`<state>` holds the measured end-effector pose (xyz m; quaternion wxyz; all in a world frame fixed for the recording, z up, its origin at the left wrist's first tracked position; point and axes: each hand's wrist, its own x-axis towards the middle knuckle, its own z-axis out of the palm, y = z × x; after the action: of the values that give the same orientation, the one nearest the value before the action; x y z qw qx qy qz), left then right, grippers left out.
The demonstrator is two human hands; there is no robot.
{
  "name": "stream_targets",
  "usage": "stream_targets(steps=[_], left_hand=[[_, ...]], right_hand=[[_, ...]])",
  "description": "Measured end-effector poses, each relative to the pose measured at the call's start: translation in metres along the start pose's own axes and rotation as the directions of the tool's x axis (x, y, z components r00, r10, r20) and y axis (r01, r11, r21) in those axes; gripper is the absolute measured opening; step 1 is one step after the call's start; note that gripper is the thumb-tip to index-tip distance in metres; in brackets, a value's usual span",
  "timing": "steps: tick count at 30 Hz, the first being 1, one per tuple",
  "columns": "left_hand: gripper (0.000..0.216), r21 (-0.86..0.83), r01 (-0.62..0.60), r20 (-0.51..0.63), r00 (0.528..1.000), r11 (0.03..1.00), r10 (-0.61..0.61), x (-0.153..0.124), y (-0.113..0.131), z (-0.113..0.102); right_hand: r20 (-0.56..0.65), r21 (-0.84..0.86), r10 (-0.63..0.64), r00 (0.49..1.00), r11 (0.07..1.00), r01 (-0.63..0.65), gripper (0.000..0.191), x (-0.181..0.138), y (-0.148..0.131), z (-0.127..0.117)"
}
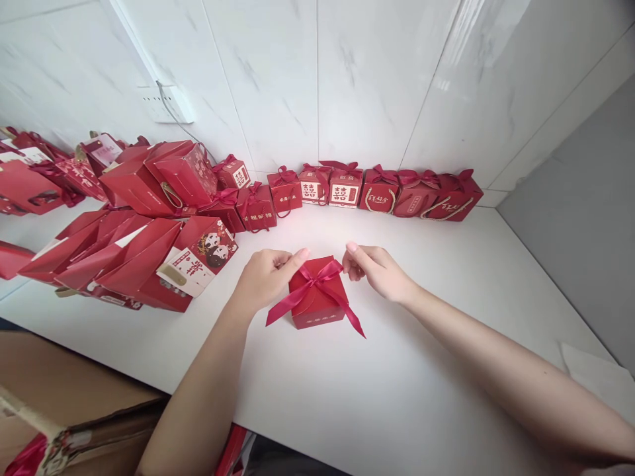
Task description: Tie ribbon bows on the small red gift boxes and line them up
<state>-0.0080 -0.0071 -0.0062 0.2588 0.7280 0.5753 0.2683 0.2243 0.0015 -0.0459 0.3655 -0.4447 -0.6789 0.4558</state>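
A small red gift box (pixel 317 307) sits on the white counter (pixel 397 370) in front of me, with a red ribbon bow (pixel 317 281) tied across its top and two tails hanging down its sides. My left hand (pixel 265 274) is closed, pinching the bow's left loop at the box's upper left corner. My right hand (pixel 372 264) is closed too, pinching the bow's right loop at the upper right corner.
A row of finished small red ribboned boxes (pixel 347 188) lines the tiled wall. Larger red gift bags (pixel 133 254) lie piled at the left. A cardboard carton (pixel 64 410) stands below the counter's near edge. A wall socket (pixel 166 104) with a cable is at the upper left.
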Motion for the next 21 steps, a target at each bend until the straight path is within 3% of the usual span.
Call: stream_targets(steps=[5,9,12,16,21], left_hand=[[0.053,0.159,0.021,-0.153,0.988,0.987,0.003,0.000,0.002,0.019],[0.041,0.059,-0.044,-0.127,0.991,0.997,0.051,0.001,-0.002,0.021],[0.036,-0.122,-0.054,-0.042,0.998,0.991,0.049,0.002,-0.003,0.016],[0.033,-0.338,0.035,0.146,0.989,0.940,0.016,0.006,-0.007,0.009],[0.034,-0.446,0.065,0.266,0.962,0.892,0.063,0.008,-0.010,0.003]], right_hand=[[0.077,-0.016,0.059,0.995,0.998,-0.058,0.067,0.019,-0.014,0.003],[0.100,0.069,0.077,0.992,0.994,-0.084,0.068,0.017,-0.009,0.000],[0.233,0.073,0.153,0.960,0.982,-0.174,0.064,0.012,-0.010,-0.012],[0.431,0.046,0.215,0.876,0.965,-0.259,0.054,0.011,-0.012,-0.027],[0.518,0.054,0.196,0.832,0.964,-0.261,0.043,0.014,-0.010,-0.034]])
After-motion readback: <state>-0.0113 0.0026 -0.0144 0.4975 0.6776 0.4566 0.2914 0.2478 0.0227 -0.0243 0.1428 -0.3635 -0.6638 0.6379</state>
